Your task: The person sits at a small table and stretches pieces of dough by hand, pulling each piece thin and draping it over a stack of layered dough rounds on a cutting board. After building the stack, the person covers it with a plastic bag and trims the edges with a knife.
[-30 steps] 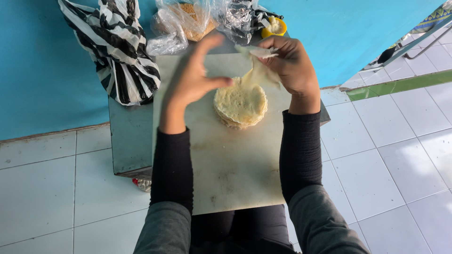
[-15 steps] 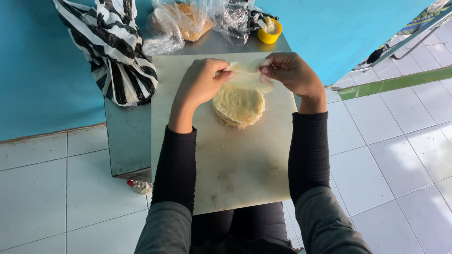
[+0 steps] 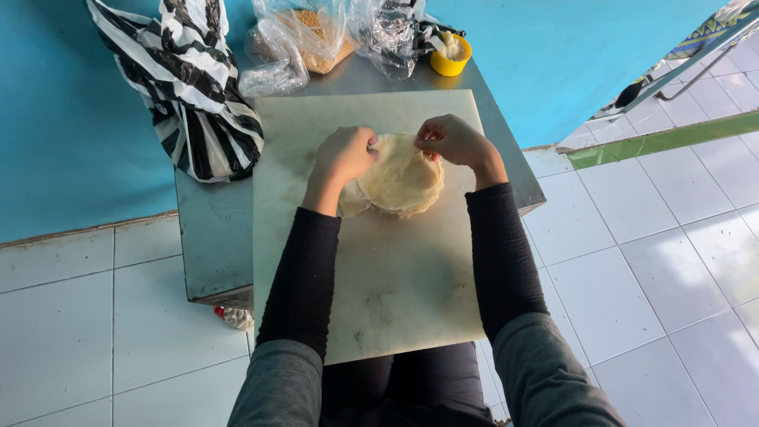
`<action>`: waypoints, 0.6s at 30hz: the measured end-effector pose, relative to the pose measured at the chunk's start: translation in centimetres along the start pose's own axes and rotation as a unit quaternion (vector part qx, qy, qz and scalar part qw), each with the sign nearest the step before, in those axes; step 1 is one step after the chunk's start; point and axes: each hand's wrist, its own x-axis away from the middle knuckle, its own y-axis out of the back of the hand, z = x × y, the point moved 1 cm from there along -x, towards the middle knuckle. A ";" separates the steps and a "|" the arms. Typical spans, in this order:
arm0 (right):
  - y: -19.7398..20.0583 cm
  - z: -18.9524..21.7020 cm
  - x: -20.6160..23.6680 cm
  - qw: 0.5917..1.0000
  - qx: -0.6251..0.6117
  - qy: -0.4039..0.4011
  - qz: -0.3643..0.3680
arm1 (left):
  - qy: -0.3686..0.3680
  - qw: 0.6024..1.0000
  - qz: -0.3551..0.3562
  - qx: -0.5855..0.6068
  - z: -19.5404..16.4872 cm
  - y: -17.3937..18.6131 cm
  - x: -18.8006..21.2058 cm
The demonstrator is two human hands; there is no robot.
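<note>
A stack of pale round dough sheets (image 3: 402,183) lies on a white cutting board (image 3: 379,277) in the middle of the head view. My left hand (image 3: 344,156) pinches the far left edge of the top sheet. My right hand (image 3: 451,141) pinches its far right edge. Both hands have their fingers closed on the thin sheet, which is slightly raised off the stack along its far edge. A small piece of dough (image 3: 350,202) sticks out at the stack's left side under my left wrist.
The board rests on a small grey metal table (image 3: 207,237) against a blue wall. A black-and-white striped bag (image 3: 194,87) hangs at the table's left. Clear plastic bags (image 3: 304,39) and a yellow cup (image 3: 451,54) stand at the far edge. White floor tiles surround the table.
Both hands have come closer to the stack and lower, from spread apart above it to pinching the top sheet's far edge. The camera view has shifted slightly.
</note>
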 end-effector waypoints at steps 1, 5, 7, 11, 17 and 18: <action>0.0 -0.3 -0.1 1.000 0.003 -0.001 -0.002 | -0.006 1.000 -0.009 0.005 0.1 -0.2 -0.1; 0.3 -0.5 0.1 0.999 0.023 -0.006 -0.029 | -0.026 0.997 -0.071 0.020 -0.1 -0.8 -0.1; 0.5 -0.2 0.3 0.999 0.025 -0.007 -0.040 | -0.011 0.998 -0.063 0.008 -0.1 -0.9 0.0; 0.3 0.6 0.6 0.998 0.040 -0.036 -0.042 | 0.006 0.999 -0.052 -0.009 0.0 -0.6 0.2; 0.7 1.0 1.0 0.993 0.085 -0.060 -0.052 | 0.000 0.999 -0.051 0.004 -0.5 0.0 0.5; 0.8 0.9 1.1 0.991 0.109 -0.061 -0.053 | 0.001 0.999 -0.047 0.004 -0.6 0.0 0.5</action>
